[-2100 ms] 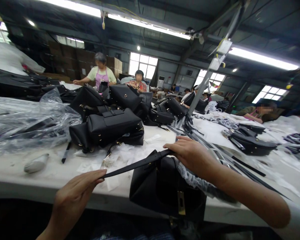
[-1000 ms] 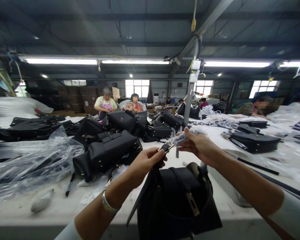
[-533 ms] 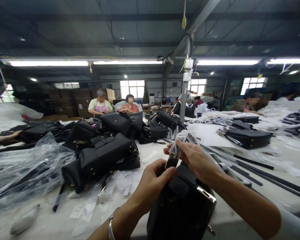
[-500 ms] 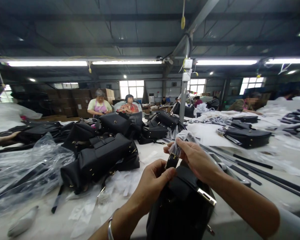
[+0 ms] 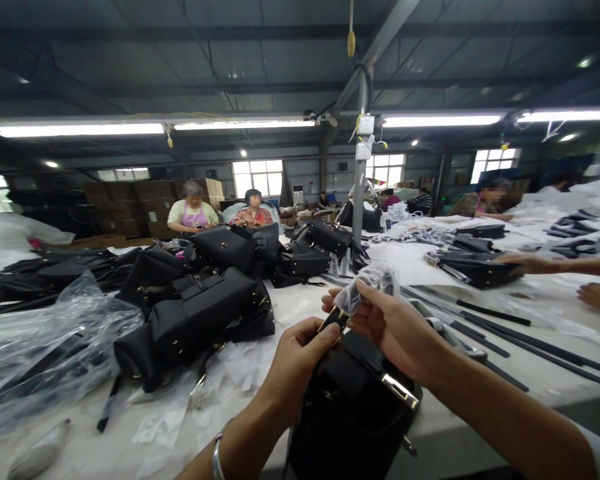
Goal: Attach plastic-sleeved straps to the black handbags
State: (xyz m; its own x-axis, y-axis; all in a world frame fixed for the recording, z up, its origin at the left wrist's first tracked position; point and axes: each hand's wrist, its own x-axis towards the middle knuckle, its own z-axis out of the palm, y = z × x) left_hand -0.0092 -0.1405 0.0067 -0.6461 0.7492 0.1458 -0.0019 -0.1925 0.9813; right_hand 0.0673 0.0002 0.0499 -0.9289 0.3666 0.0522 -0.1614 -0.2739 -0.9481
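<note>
My left hand point(image 5: 295, 360) pinches a short black strap point(image 5: 336, 319) with gold buckle hardware between thumb and fingers. Clear plastic wrap point(image 5: 363, 288) covers the piece just above it, and my right hand point(image 5: 400, 327) is closed around that wrapping; its inner fingertips are partly hidden. Below both hands a black handbag point(image 5: 350, 427) stands at the table's near edge, with a gold metal bar point(image 5: 400, 391) along its top side. My forearms and hands cover part of the bag.
Black handbags point(image 5: 205, 307) are heaped at left centre beside crumpled clear plastic point(image 5: 65, 360). Dark strips point(image 5: 525, 340) lie on the right. A co-worker's hand point(image 5: 530, 263) touches another black bag point(image 5: 480, 268). A metal post point(image 5: 360, 193) rises behind the table.
The buckle strap and its plastic wrap have tilted, and my left thumb now lies over the strap. A co-worker's hands have come in from the right. The view has shifted slightly.
</note>
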